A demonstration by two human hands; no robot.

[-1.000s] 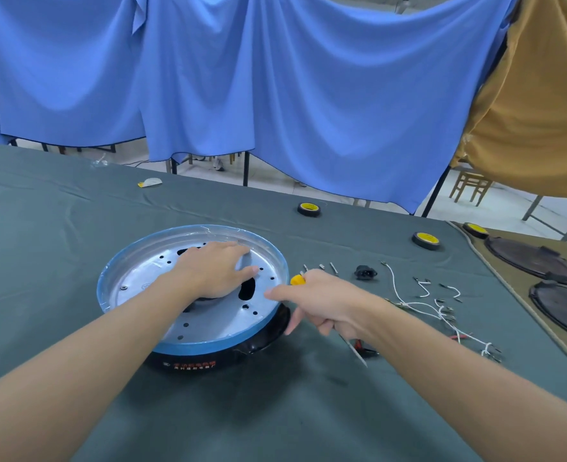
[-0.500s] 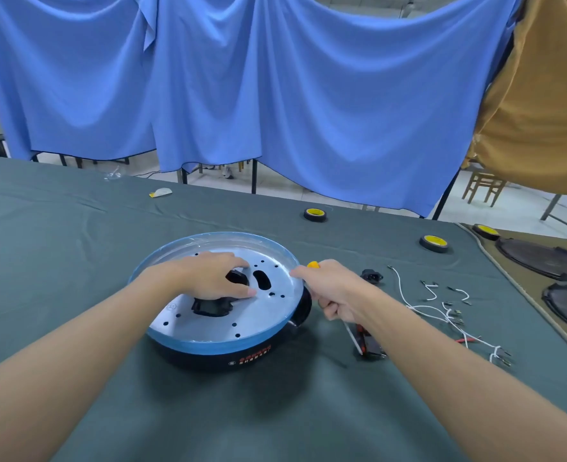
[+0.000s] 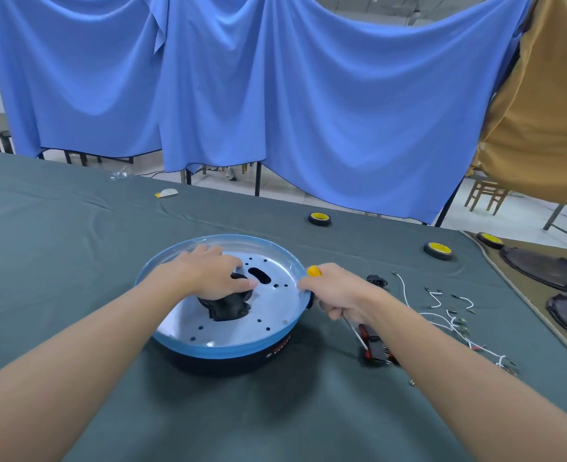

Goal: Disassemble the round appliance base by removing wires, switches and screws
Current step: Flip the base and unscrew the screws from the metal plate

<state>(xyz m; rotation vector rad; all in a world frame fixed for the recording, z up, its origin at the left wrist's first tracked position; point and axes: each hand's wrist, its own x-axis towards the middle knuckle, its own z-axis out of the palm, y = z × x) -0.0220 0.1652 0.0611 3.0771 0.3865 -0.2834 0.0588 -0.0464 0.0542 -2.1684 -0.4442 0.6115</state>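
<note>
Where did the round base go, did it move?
Yes. The round base slid right, closer to the black plug lying on the cloth, and turned too.

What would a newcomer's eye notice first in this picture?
The round blue-rimmed appliance base with a perforated metal plate sits mid-table, the left hand resting on it. The right hand beside its rim grips a yellow-handled screwdriver. Loose white wires lie further right.

A blue curtain (image 3: 275, 111) is hanging behind the green-clothed table (image 3: 58, 245). Right of it an ochre cloth (image 3: 548, 128) is hanging; below it three yellow-cored tape rolls (image 3: 437, 250) are lying, and two dark discs (image 3: 542, 266) are resting lower right.
</note>
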